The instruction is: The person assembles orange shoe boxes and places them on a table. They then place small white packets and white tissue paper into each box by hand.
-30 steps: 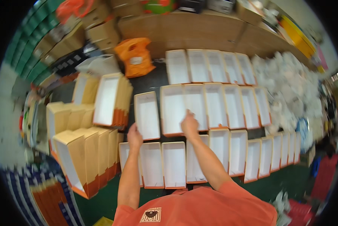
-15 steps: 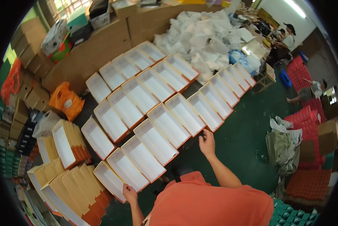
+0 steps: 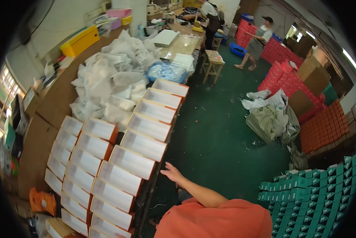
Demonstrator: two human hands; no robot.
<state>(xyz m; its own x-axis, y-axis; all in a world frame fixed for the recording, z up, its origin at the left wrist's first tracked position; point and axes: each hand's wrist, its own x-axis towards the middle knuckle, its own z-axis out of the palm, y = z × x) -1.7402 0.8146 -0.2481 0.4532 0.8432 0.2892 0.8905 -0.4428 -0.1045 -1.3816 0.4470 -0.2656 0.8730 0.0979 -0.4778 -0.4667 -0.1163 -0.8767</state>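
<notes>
My right hand (image 3: 172, 173) reaches out past the near edge of the table, fingers apart and nothing held. Just left of it runs a row of open white-lined shoe boxes (image 3: 132, 162) with orange outer ends, standing side by side. The hand looks apart from the boxes. Farther left stand a second row of similar boxes (image 3: 86, 159) and a third, shorter row (image 3: 62, 154). Their insides look bare and white. My left hand is outside the picture.
A heap of white wrapping (image 3: 110, 75) lies beyond the boxes, beside a blue plastic bundle (image 3: 166, 72). A wooden stool (image 3: 213, 58) stands on the green floor. Stacked teal boxes (image 3: 305, 194) rise at lower right, near filled sacks (image 3: 273, 119). A person (image 3: 259, 41) walks farther off.
The view has swung to the right, showing more floor and the teal stacks. My left hand, earlier at a box at the row's near end, has left the picture. My right hand's fingers have spread.
</notes>
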